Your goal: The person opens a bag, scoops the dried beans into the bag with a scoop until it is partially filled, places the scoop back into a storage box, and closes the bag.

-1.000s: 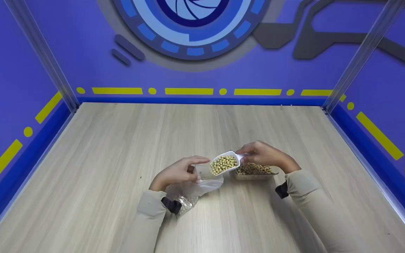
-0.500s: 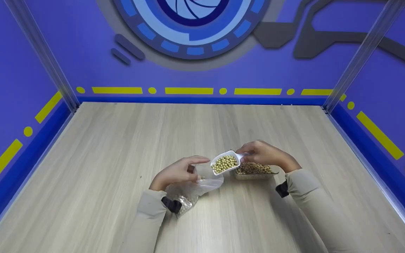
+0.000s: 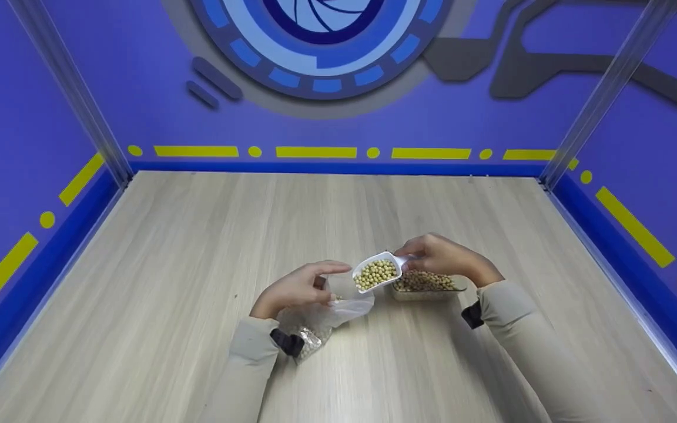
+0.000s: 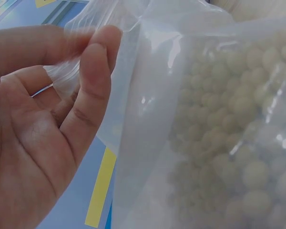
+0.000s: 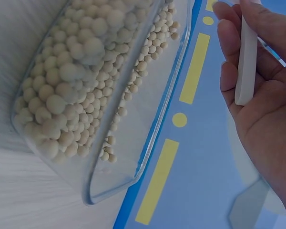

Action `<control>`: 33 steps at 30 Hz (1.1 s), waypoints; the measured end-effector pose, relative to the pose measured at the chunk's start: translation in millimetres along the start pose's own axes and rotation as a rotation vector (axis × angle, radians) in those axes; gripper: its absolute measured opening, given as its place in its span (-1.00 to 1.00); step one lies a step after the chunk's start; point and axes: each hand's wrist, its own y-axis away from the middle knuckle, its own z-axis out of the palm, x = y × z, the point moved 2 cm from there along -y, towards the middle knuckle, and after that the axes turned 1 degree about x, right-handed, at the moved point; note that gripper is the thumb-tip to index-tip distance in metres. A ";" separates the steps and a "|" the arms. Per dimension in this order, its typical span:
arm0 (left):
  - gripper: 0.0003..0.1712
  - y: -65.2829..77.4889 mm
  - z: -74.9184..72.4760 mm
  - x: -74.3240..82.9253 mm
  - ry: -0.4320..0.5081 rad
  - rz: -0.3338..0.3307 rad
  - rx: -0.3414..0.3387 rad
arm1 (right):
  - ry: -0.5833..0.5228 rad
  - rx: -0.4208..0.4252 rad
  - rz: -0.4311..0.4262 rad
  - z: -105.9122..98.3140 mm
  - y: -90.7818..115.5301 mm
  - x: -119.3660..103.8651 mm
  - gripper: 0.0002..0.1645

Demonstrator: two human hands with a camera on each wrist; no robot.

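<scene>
My right hand (image 3: 441,257) grips the handle (image 5: 248,62) of a small white scoop (image 3: 377,272), which is heaped with round, pale yellow beans. My left hand (image 3: 297,289) pinches the rim of a clear plastic bag (image 3: 347,309) between thumb and fingers, its index finger pointing toward the scoop's lip. In the left wrist view the bag's lower part (image 4: 229,124) bulges with the same kind of beans. Just under the right hand stands a clear rectangular container (image 3: 426,295), partly filled with beans (image 5: 81,76). The scoop is held over the bag's mouth, left of the container.
The pale wood-grain table (image 3: 197,235) spreads around the hands. Blue panels with yellow marks (image 3: 315,153) enclose it at the back and both sides, with clear corner posts (image 3: 609,82). Dark wrist devices (image 3: 287,342) sit at both sleeve cuffs.
Both hands, the scoop and the bag stay almost in place. The scoop has shifted very slightly to the right since the earliest frame.
</scene>
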 end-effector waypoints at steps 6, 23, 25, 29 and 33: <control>-0.23 -1.6 -0.5 -0.3 0.010 -0.005 0.003 | 0.004 -0.011 0.027 -1.7 -0.5 -1.1 -0.72; -0.25 -0.4 -0.8 2.2 -0.028 0.006 -0.016 | 0.054 -0.021 -0.005 -4.6 -2.8 -7.0 -0.70; -0.25 -0.4 -0.8 1.8 -0.028 0.002 -0.018 | 0.056 -0.022 -0.003 -4.7 -3.0 -7.4 -0.71; -0.24 0.5 -0.6 2.6 -0.029 0.002 -0.023 | 0.070 -0.026 -0.009 -4.8 -3.5 -8.2 -0.71; -0.25 1.4 -0.6 3.9 -0.021 0.012 -0.022 | 0.080 -0.029 -0.016 -5.6 -3.8 -9.2 -0.71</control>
